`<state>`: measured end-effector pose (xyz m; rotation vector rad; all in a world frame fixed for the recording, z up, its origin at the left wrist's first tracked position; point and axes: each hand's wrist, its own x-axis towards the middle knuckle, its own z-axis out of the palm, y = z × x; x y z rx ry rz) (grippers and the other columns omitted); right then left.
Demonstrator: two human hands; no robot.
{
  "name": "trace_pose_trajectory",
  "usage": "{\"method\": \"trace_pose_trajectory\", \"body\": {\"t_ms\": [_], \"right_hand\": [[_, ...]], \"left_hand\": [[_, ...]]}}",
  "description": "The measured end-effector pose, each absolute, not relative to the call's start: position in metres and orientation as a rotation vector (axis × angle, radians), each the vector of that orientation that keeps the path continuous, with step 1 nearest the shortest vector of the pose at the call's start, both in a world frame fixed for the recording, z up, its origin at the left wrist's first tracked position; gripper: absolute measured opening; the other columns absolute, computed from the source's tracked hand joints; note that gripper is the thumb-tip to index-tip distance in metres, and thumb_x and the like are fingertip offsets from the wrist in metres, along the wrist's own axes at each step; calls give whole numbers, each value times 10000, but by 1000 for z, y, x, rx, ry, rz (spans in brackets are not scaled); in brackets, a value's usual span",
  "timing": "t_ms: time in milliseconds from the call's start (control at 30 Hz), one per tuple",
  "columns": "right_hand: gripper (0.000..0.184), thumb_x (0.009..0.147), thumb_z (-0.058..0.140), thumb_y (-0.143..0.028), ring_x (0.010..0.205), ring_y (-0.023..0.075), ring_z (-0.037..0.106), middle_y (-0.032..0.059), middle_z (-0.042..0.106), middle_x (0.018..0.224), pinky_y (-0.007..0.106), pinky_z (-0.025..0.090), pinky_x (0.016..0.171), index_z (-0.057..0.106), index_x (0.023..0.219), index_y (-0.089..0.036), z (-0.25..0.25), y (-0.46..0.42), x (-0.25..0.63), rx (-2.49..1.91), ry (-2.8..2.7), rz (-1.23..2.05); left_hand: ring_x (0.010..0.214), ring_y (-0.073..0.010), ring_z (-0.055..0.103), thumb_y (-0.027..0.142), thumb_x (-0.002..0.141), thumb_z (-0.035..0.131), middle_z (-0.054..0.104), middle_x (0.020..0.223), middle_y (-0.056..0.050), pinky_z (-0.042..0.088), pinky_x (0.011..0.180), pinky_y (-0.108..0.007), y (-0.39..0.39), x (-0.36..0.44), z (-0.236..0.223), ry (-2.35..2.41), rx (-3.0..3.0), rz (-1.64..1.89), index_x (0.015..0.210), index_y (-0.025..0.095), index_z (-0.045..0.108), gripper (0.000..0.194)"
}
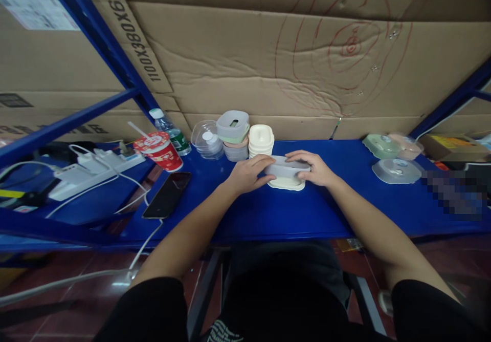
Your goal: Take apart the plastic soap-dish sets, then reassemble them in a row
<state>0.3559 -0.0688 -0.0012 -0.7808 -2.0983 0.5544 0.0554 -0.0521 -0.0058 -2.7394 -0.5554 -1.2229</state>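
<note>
My left hand (251,174) and my right hand (315,168) grip a pale grey plastic container (287,168) from its two sides, fingers along the top and thumbs lower on the near side. Directly under it is a cream tray-like piece (287,183) with a wavy rim; whether the two touch I cannot tell. Just behind my left hand rises a stack of cream containers (261,140). To its left are stacked grey, green and pink containers (233,132) and clear plastic lids or bowls (207,140).
A red paper cup with a straw (164,152), a water bottle (174,134) and a phone (167,195) are at the left. Farther left lies a white power strip (95,173) with cables. Green (381,146), pink (407,147) and clear lidded containers (397,171) sit right. Cardboard (230,50) walls the back.
</note>
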Motion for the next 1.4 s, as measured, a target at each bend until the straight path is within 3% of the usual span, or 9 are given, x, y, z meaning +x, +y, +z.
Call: {"method": "trace_pose_trajectory", "body": {"t_ms": [133,300,433,600,800,1033,1167,1300,1400], "right_hand": [[875,706,671,-977,1069,314,776,116,802,1176,488,642,915,745,1216,-269,-1,-69,353,-776,-1782,775],[661,704,857,-794,748,241,758,49,779,899,422,673,668,713,1057,-254,5,-73,341,-852,-1527,822],[590,736,834,-789,515,178,660,-8,675,672,337,592,455,701,911,-241,5,-70,338,-926,-1361,886],[584,733,840,-778,430,127,578,-40,621,615,263,491,346,651,861,-240,3,-63,342,-963,-1181,1017],[713,775,717,-883,479,151,677,-5,724,707,276,553,445,694,1053,-226,3,-64,348,-942,-1372,1044],[591,838,791,-717,632,162,718,38,796,888,331,620,629,719,1157,-225,-9,-61,348,-1030,-1571,814],[568,849,792,-664,734,206,752,54,807,924,387,635,723,734,1203,-223,-16,-58,350,-1095,-1761,693],[578,855,810,-595,992,280,791,102,820,1115,493,637,932,732,1302,-238,-15,-60,354,-1105,-2002,613],[642,849,829,-597,1170,326,751,137,783,1264,565,583,1052,717,1371,-240,-13,-61,356,-1086,-2163,545]], "left_hand": [[743,-152,729,606,1043,615,782,1096,-123,597,677,-263,-43,50,-11,-615,-2742,-1460,1268,158,678,505],[594,-123,668,624,1066,555,762,875,-37,568,623,-239,-40,50,-18,-795,-2679,-1577,1278,165,677,520],[773,-142,760,498,1087,565,759,1302,-151,606,696,-256,-48,53,-12,-672,-2613,-1427,1444,201,609,466],[975,-222,796,613,996,677,641,1520,-192,617,696,-288,-54,56,-4,-499,-2609,-1130,1289,233,714,482],[1073,-247,784,753,932,675,770,1302,-133,633,817,-325,-40,41,-5,-644,-2545,-1219,1017,225,754,540],[1232,-352,687,707,841,790,746,1300,-135,502,1102,-536,-13,-1,19,-1190,-1999,-1663,1191,236,717,592],[1264,-371,641,639,845,801,731,1309,-155,412,1170,-559,11,-9,33,-1486,-1939,-1657,1286,211,696,623],[1277,-382,651,600,877,773,745,1294,-159,389,1196,-581,28,-5,34,-1617,-1955,-1661,1349,209,682,620],[1358,-385,620,574,905,745,680,1438,-183,364,1224,-608,35,-3,32,-1607,-1956,-1693,1420,205,640,643]]}}
